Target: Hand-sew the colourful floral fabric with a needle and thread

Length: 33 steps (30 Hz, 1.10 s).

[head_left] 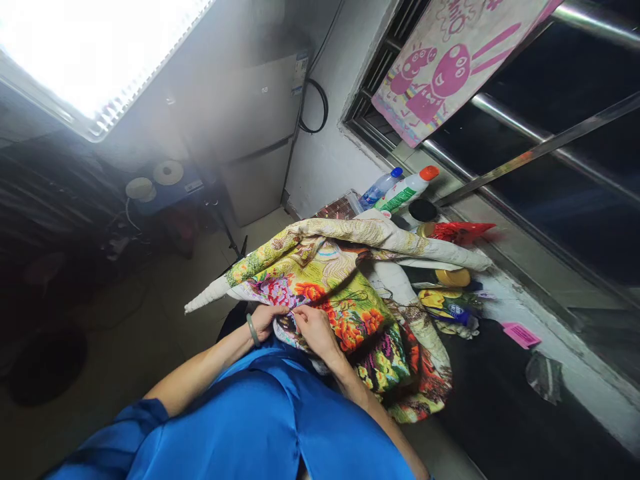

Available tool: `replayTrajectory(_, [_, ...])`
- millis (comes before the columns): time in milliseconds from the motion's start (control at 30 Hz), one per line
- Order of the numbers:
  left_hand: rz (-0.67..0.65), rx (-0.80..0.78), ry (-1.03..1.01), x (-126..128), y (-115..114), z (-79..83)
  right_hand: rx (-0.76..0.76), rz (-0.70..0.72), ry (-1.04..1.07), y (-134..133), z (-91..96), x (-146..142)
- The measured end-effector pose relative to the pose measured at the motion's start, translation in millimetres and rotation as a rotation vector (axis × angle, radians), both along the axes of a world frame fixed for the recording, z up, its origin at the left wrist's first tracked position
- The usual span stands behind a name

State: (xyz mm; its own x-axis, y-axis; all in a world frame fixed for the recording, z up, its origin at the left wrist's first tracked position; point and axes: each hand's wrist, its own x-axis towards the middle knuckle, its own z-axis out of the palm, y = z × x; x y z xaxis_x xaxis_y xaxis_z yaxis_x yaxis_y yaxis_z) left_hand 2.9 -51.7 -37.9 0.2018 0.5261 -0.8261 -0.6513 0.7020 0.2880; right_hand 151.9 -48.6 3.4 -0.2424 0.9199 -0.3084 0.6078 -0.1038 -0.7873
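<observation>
A large cross-stitch cloth [327,293] with red, orange and pink flowers on yellow-green lies bunched in my lap, its upper edge rolled into a long tube. At the cloth's near edge, my left hand [267,321], with a green bangle on the wrist, is closed on the fabric. Right beside it my right hand [315,330] is closed in a pinch, fingertips almost meeting those of the left. Whatever lies between the right fingertips is too small to make out. A dark thread [350,295] seems to lie across the stitched flowers.
Beyond the cloth stand a blue-capped bottle [381,189] and a white bottle [407,190] with an orange cap. A red package [463,232] and a pink card [521,335] are at the right. Behind is a fridge [255,120]; a bright lamp [95,53] hangs upper left.
</observation>
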Motion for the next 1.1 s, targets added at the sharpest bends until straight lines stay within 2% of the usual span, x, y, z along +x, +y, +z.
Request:
replayTrajectory(200, [-0.087, -0.027, 0.045, 0, 1, -3.9, -0.239, -0.111, 0.251, -2, -8.9, 1])
replayTrajectory(433, [-0.156, -0.070, -0.042, -1, 4, -0.9, -0.297, -0.139, 0.327, 0, -9.5, 3])
replayTrajectory(567, [-0.187, -0.100, -0.134, -3, 6, 1.0, -0.252, -0.107, 0.259, 0, -7.4, 1])
replayTrajectory(700, [-0.159, -0.090, -0.180, -3, 5, 0.4, -0.160, -0.052, 0.127, -2, -5.4, -1])
replayTrajectory(900, [-0.125, -0.069, -0.118, -1, 3, -1.6, 0.070, -0.009, -0.200, -6, -3.9, 0])
replayTrajectory(1100, [-0.119, 0.021, -0.071, -2, 1, -1.2, 0.149, 0.002, -0.272, -7, -2.0, -18])
